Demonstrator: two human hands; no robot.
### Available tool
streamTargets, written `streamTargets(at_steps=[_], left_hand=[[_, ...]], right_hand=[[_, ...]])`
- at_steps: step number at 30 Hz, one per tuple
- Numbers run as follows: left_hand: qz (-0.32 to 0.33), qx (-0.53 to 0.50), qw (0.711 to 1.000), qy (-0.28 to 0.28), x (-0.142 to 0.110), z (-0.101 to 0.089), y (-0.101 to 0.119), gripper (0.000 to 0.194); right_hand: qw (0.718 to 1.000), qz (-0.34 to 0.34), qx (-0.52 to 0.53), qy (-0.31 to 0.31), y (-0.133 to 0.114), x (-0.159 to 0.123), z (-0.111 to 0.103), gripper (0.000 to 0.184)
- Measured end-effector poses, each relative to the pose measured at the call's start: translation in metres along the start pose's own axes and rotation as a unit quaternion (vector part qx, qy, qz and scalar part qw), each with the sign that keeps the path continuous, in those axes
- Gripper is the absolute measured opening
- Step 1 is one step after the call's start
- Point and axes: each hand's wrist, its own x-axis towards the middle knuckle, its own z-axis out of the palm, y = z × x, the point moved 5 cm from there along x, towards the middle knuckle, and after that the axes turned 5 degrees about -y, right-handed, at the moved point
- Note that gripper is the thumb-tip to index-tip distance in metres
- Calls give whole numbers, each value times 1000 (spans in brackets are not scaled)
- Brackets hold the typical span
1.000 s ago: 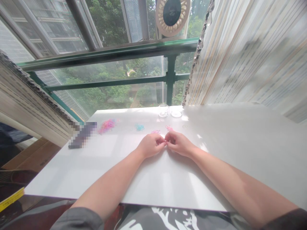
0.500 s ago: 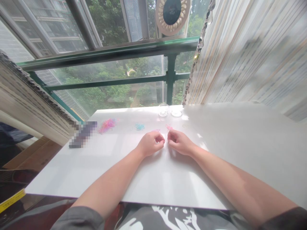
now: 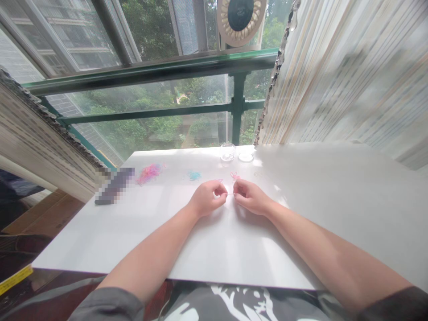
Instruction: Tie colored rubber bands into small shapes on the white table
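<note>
My left hand point(image 3: 207, 199) and my right hand point(image 3: 251, 197) face each other just above the white table, each with fingertips pinched. A thin pink rubber band point(image 3: 230, 194) spans the small gap between them, one end in each pinch. Just beyond my right hand lies a small pink pile of rubber bands point(image 3: 235, 176). A few purple bands point(image 3: 218, 180) show partly behind my left hand. A blue pile point(image 3: 194, 175) is to the left, and pale yellowish bands point(image 3: 258, 174) lie to the right. Farther left is a larger mixed-colour heap point(image 3: 150, 173).
A clear round container point(image 3: 228, 153) and a clear lid point(image 3: 246, 157) stand at the back edge of the white table point(image 3: 207, 254). A dark pixelated object point(image 3: 115, 186) lies at the left. Behind are a green railing point(image 3: 150, 73), a fan point(image 3: 240, 20) and a curtain point(image 3: 334, 80).
My left hand has shifted slightly left, widening the gap between the fingertips. The pink band now shows as a line between them. My right hand has hardly moved.
</note>
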Motion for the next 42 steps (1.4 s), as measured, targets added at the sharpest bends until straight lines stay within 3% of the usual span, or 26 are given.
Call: streamTargets(at_steps=[8,18,23,35,42], left_hand=[[1,1,1000,8,0,-1,-2,5],[8,18,1000,-8,-1,3,-1,6],[9,19,1000,-22,-1,4,-1,7],[29,20,999,36,-1,-4,2,5],[-2,-5,1000,30,-1,-6,-4,5]], right_hand=[[1000,-19,21,-7,1,0,1,11],[1000,15,2,-13,-4,0,3,15],[1000,4,21,-12,-3,0,3,3],[997,-22,60,36,-4,0,-2,7],[997,-3,67,47,-1,0,-2,4]])
